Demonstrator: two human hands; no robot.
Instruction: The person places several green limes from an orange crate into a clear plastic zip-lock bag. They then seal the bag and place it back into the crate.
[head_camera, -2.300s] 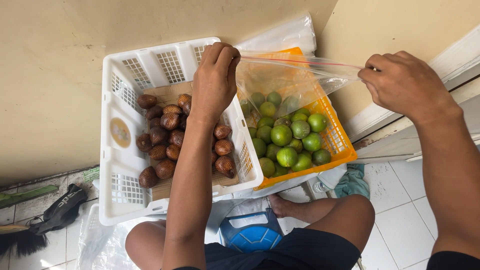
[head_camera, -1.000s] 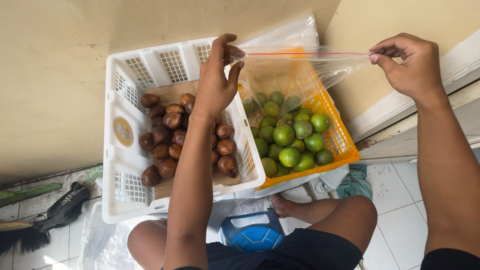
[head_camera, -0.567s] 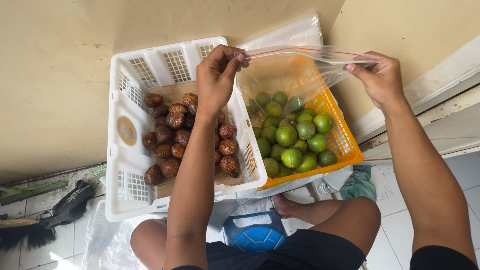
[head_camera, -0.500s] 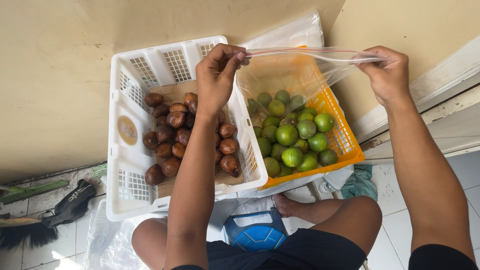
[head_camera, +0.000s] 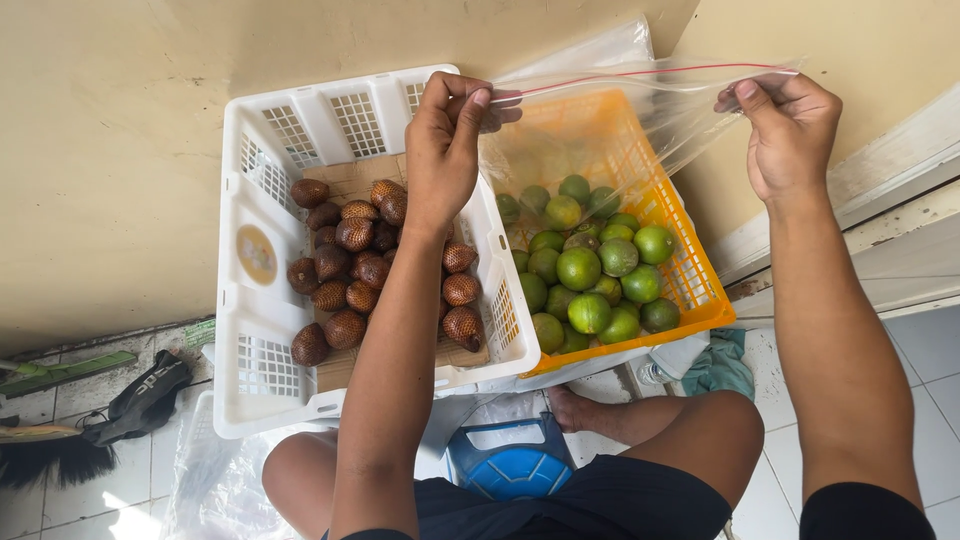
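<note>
I hold a clear plastic zip bag (head_camera: 620, 120) with a red strip along its top, stretched flat above the orange basket (head_camera: 700, 290). My left hand (head_camera: 445, 150) pinches the bag's left top corner. At the right top corner, my right hand (head_camera: 790, 130) pinches the same edge. The bag looks empty. Below it the orange basket holds several green limes (head_camera: 585, 275). Under my left forearm a white crate (head_camera: 250, 330) holds several brown scaly snake fruits (head_camera: 345, 265) on cardboard.
Both containers stand against a cream wall. My bare knees and a foot (head_camera: 575, 410) are below them, with a blue round device (head_camera: 510, 465) between my legs. A brush and dark cloth (head_camera: 110, 415) lie at the left, a teal rag (head_camera: 720, 365) at the right.
My right hand has shifted along the bag's top edge and the bag is now pulled taut and level. My left hand has kept its grip on the left corner.
</note>
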